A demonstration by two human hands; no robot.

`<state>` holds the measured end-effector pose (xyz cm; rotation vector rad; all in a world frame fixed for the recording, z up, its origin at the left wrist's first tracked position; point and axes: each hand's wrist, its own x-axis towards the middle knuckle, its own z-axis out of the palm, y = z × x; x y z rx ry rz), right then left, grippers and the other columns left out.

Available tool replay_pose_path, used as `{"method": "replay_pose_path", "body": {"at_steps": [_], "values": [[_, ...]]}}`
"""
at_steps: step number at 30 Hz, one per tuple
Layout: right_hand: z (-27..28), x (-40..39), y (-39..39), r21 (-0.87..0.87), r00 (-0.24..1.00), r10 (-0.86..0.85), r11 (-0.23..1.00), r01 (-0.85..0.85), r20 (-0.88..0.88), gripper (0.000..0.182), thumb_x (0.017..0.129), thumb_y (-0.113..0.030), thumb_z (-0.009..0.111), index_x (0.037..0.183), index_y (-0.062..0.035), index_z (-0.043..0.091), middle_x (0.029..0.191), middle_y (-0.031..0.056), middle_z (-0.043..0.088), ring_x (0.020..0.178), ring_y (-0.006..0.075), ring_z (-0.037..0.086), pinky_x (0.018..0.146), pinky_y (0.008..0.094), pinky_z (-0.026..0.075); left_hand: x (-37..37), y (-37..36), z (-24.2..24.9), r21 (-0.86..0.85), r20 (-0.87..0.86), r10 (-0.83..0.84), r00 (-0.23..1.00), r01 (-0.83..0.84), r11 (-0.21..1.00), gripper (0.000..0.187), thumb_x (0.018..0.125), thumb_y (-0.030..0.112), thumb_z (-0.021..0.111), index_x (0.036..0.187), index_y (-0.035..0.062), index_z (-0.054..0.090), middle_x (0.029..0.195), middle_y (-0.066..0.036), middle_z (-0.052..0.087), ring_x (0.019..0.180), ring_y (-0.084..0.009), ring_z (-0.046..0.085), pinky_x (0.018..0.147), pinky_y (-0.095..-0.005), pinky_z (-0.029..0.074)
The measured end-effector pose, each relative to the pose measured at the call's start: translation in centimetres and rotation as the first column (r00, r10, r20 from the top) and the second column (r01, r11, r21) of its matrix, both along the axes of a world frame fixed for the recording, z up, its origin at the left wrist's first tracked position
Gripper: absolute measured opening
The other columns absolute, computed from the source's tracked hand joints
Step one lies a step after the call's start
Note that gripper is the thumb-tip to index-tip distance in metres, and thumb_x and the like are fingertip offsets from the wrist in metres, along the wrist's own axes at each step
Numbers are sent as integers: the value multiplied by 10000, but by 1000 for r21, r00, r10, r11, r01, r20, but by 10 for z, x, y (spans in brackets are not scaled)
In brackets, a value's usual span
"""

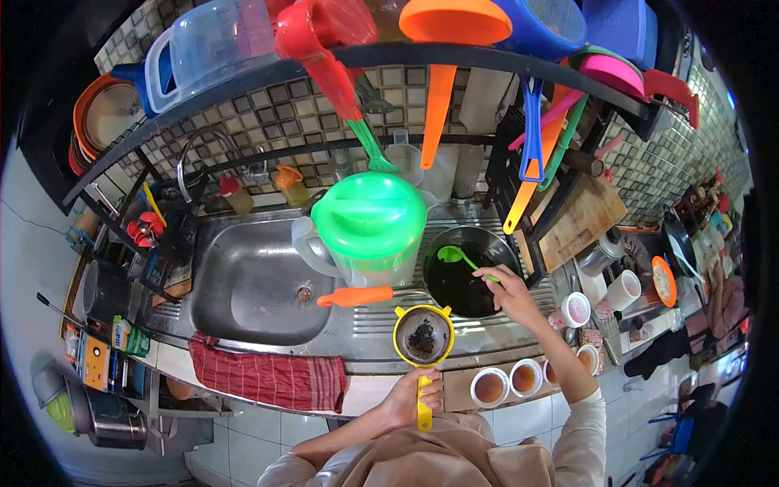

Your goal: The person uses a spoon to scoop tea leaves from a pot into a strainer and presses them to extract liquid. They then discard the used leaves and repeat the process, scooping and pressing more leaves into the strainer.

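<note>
My left hand is closed round the handle of a yellow strainer, held level near the counter's front edge. Dark wet leaves, like tea leaves, lie in its mesh. My right hand grips the thin handle of a green ladle, whose bowl is over the dark liquid in a metal pot. An orange pot handle points left from that pot. Behind the strainer stands a clear pitcher with a bright green lid. Several white cups of brown liquid, one of them a front cup, line the counter edge.
At the left is a steel sink, with a red checked cloth over the counter edge below it. A black rack spans overhead, with an orange ladle hanging down. More white cups stand at the right.
</note>
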<state>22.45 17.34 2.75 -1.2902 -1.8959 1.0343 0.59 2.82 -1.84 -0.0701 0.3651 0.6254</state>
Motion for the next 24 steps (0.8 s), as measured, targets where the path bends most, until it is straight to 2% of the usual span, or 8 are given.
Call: {"method": "replay_pose_path", "body": {"at_steps": [1,4,8,15,18,21,23,24], "values": [[0,0,1,8,1000,-2,1000,2,-3,201,876,-146,441,1040,-115,552,844,83,505,553,177,554,509,279,446,0,1,-1,8,-3,-2,1000,2,1000,180,834,259,466,700,144,430,561,42,312,505,-86,323,534,-226,300],[-9,2,0,337,964,-57,941,-35,260,190,847,-150,460,1017,-149,546,901,130,540,710,352,550,666,423,446,-1,1,-4,24,5,-10,1000,10,1000,182,834,259,466,700,143,430,564,40,317,506,-85,326,529,-227,299],[-10,3,-3,323,882,-117,945,-42,457,198,851,-190,458,1028,-146,537,939,120,570,765,328,571,675,411,456,-1,1,-2,1,41,-16,999,16,1000,179,833,255,466,699,142,427,566,39,317,508,-84,321,528,-226,297],[-6,-3,-2,289,948,-54,957,-41,315,226,836,-264,499,993,-109,550,893,119,612,816,325,573,691,401,454,-2,-1,-2,7,9,-5,1000,5,1000,166,838,247,453,711,142,435,571,42,314,503,-81,317,536,-224,296],[2,-7,-1,172,947,-1,983,-57,321,221,835,-256,510,988,-101,547,821,130,616,684,297,601,626,368,463,-3,-1,-2,-11,20,-11,1000,11,1000,164,838,243,450,710,143,434,569,43,312,504,-82,314,537,-225,294],[-4,-6,1,-97,979,31,995,-11,202,219,849,-242,504,995,-83,541,785,121,625,502,215,589,517,304,460,-3,-1,2,6,-16,-14,1000,14,1000,160,837,241,452,711,144,436,566,43,310,500,-80,313,540,-225,296],[-17,-2,7,-181,996,25,983,-39,-82,225,870,-229,482,1007,-59,536,792,93,626,404,120,532,431,238,427,-3,-1,0,1,-28,-2,1000,2,1000,159,836,244,454,712,145,437,563,43,308,499,-80,314,544,-226,298],[-21,0,9,-181,996,24,983,-39,-82,225,870,-229,482,1007,-59,536,792,93,626,404,120,532,431,238,427,-3,-1,0,1,-28,-3,1000,3,1000,159,836,244,454,712,145,437,563,43,308,499,-80,314,544,-226,298]]}}
